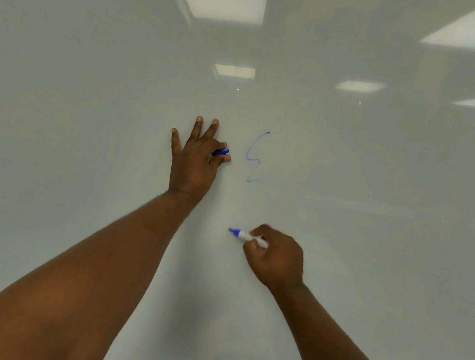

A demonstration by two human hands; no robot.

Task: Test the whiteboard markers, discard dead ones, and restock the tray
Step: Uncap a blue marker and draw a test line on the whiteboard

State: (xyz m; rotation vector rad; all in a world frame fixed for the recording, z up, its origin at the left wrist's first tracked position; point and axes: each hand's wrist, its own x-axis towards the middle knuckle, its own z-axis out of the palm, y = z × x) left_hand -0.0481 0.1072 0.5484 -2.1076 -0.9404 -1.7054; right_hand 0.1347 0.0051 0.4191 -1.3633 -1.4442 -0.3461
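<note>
The blue marker (248, 237) sat uncapped in my right hand (275, 257), fingers curled round its barrel, low on the whiteboard (380, 200) beneath a thin blue squiggle (254, 156). My left hand (195, 158) pinched the cap (221, 151), other fingers splayed. That patchy line could have fooled me into keeping a dying marker, and the cap might have slipped.
</note>
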